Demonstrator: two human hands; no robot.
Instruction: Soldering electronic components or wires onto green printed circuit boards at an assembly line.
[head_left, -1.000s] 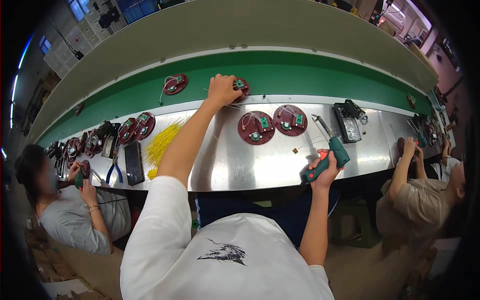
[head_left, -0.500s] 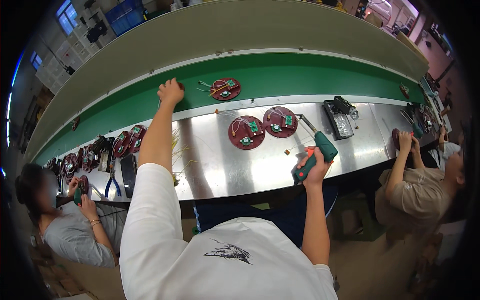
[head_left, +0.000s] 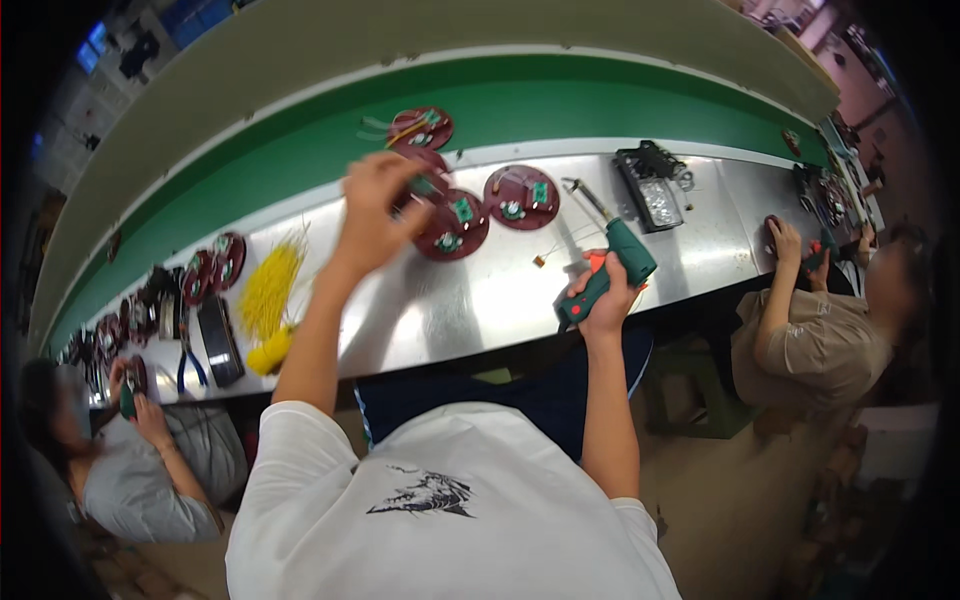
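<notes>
My right hand (head_left: 608, 300) is wrapped around a green pistol-grip soldering gun (head_left: 628, 252), its metal tip pointing away to the far left. Blurred by motion, my left hand (head_left: 375, 215) grips a dark red round disc (head_left: 428, 160), which partly hides behind the fingers. Just beyond that hand's fingertips, a disc with small green circuit boards (head_left: 450, 240) lies on the metal bench. To its right sits a similar disc (head_left: 508, 187). Another disc with thin wires (head_left: 408, 132) rests farther back on the green strip. A small brown part with leads (head_left: 540, 261) lies left of the soldering gun.
Left on the bench are a yellow wire bundle (head_left: 268, 290), a dark case (head_left: 218, 340), blue-handled pliers (head_left: 190, 368) and several discs. A black open box (head_left: 650, 195) stands right. Seated people work on either side. A raised panel (head_left: 500, 28) runs behind the green strip.
My left hand has come from the green strip back toward me and right, bringing a disc. The view has shifted, uncovering the yellow bundle. My right hand keeps its hold on the soldering gun.
</notes>
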